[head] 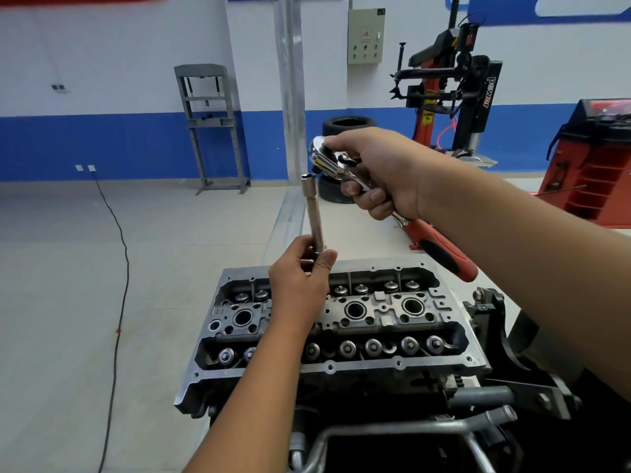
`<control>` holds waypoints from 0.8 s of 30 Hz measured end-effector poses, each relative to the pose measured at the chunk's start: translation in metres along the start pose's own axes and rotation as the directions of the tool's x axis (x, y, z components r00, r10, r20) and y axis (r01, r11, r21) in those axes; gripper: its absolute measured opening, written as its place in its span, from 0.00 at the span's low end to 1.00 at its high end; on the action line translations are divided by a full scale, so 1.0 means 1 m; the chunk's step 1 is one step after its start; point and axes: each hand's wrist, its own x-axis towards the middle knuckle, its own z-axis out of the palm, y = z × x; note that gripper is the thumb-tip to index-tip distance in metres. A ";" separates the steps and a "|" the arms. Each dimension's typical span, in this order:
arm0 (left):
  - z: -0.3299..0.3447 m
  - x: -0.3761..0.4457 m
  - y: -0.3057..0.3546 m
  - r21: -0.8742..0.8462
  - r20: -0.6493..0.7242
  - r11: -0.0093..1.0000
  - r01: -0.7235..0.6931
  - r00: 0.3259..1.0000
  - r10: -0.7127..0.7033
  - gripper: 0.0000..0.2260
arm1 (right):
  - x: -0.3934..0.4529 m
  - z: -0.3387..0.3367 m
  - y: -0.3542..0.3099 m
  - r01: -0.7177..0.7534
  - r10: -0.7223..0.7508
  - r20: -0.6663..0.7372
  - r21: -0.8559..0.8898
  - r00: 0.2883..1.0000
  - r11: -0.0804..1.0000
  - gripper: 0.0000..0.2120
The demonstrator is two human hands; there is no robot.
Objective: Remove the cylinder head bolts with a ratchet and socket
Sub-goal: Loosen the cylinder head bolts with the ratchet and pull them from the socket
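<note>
1. Left hand (300, 285) curled round the lower end of a long chrome socket (316, 213), held upright above the far edge of the cylinder head (345, 322), open end up.
2. Right hand (379, 172) wrapped round the neck of the ratchet (333, 158), index finger laid over the round chrome head, red-and-black handle (444, 250) trailing down toward the far right corner of the cylinder head.
3. Ratchet head just above and beside the socket's upper end, not touching; likely lined up so for pushing the drive into the socket, both kept high and in plain sight for aiming.
4. Short grip near the head probably chosen for control in joining, not for leverage.
5. Judged stage: tool still unassembled, no bolt engaged yet.
6. Head bolts not told apart for certain among the many recesses; valve spring caps in rows along the near and far edges, three round plug wells visible down the middle, a fourth likely hidden by the left arm.
7. Cylinder head bare of its cover, carried on a dark engine stand (495, 336) with grey tubes at the near right.
8. Pale tiled floor, black cable (119, 268) trailing at left; white wall with blue band, grey press frame (211, 128), stacked tyres (341, 131), tyre changer (454, 90), red machine (594, 165) at right.
</note>
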 end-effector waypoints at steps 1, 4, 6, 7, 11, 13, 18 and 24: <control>0.000 0.000 0.000 -0.009 0.008 1.000 0.016 1.000 -0.016 0.08 | 0.001 0.000 0.000 0.002 -0.002 -0.001 0.002 1.000 1.000 0.19; 0.001 0.002 0.000 0.008 0.036 1.000 0.024 0.999 -0.024 0.09 | 0.003 0.000 0.001 0.004 -0.004 0.005 0.004 1.000 1.000 0.20; 0.002 0.001 -0.002 0.048 0.051 0.999 0.001 0.999 -0.004 0.09 | 0.003 -0.001 0.000 0.003 -0.003 0.011 -0.015 1.000 1.000 0.19; 0.003 0.000 -0.003 0.067 0.053 0.998 -0.013 0.999 0.009 0.09 | 0.002 -0.001 -0.001 -0.001 0.001 0.017 -0.032 1.000 0.999 0.19; 0.002 -0.001 -0.005 0.070 0.019 0.996 -0.049 0.999 0.048 0.08 | 0.001 -0.003 -0.010 -0.020 0.029 0.062 -0.146 0.998 0.989 0.19; 0.001 -0.001 -0.005 0.051 0.012 0.997 -0.049 0.999 0.048 0.09 | -0.001 -0.003 -0.015 -0.025 0.042 0.071 -0.223 0.997 0.974 0.19; -0.001 -0.002 -0.006 0.023 0.060 0.999 -0.032 0.998 0.031 0.12 | -0.001 -0.010 -0.028 -0.048 0.085 0.085 -0.372 0.993 0.927 0.19; -0.003 -0.003 -0.005 0.000 0.151 0.999 -0.044 0.988 0.044 0.12 | -0.001 -0.018 -0.057 -0.066 0.198 0.147 -0.618 0.969 0.783 0.20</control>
